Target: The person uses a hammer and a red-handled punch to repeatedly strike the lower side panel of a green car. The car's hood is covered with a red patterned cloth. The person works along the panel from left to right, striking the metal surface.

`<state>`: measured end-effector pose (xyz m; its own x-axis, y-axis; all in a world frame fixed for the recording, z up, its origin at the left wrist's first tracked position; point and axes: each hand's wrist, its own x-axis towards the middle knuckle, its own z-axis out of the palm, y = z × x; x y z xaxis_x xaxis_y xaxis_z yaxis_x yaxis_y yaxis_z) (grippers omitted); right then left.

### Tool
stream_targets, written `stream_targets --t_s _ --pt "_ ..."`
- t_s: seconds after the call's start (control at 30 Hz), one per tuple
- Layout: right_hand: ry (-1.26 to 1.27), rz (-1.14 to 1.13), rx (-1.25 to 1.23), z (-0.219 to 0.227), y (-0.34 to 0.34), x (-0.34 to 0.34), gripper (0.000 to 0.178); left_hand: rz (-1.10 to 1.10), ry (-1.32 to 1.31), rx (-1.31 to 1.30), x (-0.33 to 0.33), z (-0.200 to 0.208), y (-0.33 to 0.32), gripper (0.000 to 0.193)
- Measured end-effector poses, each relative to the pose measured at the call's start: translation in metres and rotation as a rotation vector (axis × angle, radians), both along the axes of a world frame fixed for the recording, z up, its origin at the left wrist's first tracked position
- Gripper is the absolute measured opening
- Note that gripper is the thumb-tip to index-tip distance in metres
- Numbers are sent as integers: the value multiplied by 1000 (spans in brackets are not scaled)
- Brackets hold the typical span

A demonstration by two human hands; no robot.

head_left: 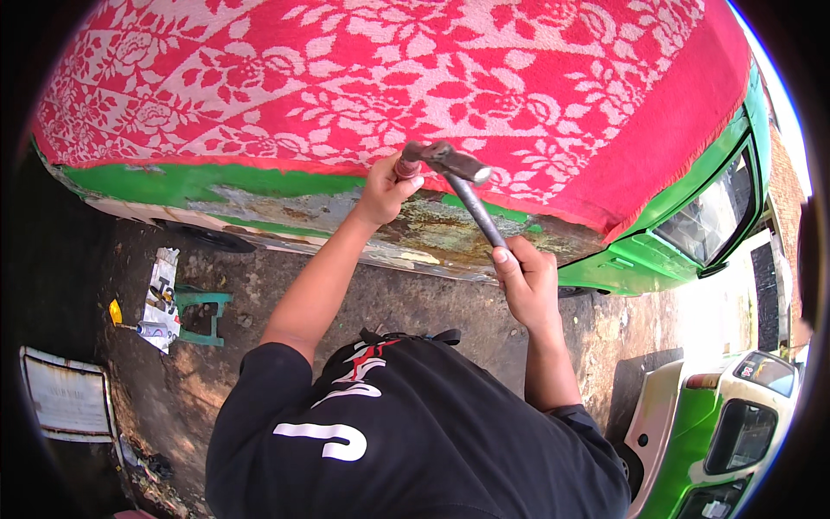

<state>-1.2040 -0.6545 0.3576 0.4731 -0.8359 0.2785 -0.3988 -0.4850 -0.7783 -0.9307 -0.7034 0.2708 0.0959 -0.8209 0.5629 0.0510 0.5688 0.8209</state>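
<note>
My right hand (529, 281) is wrapped round the grey handle of a hammer (474, 208), whose dark head has a shiny worn face. Beside the hammer head, my left hand (386, 192) grips a short reddish-brown tool (406, 166); its lower part is hidden by my fingers. The tool's top and the hammer head overlap in view, and I cannot tell if they touch. Both hands are in front of a green vehicle's side panel (441, 227), patched with bare, rusty metal. A red and pink floral blanket (363, 86) covers the vehicle above them.
A green plastic stool (204, 316) stands at left beside a printed sheet (162, 294) with small items on it. The vehicle's door window (713, 208) is at right. Another green and white vehicle (705, 424) is parked at lower right. A pale metal panel (65, 394) lies at lower left.
</note>
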Motion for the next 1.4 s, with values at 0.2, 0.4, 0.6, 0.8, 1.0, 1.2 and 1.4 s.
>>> stream_targets --t_s 0.2,0.4,0.6,0.8,1.0,1.2,1.4 --pt "-147 80 71 -11 -5 -2 27 45 87 108 4 -48 13 11" --pt "-439 109 147 -12 -21 -10 30 12 309 -178 9 -16 16 22" --pt "-432 99 209 -22 -24 -12 28 44 328 -200 10 1 10 21" --pt "-415 128 217 -24 -29 -11 27 73 244 -194 5 5 7 25" --pt "-407 125 207 -24 -32 -9 27 59 248 -186 6 3 5 24" --pt "-410 125 200 -25 -33 -9 28 37 258 -194 3 4 7 23" --pt "-398 130 206 -26 -33 -9 28 32 227 -173 1 2 6 24"
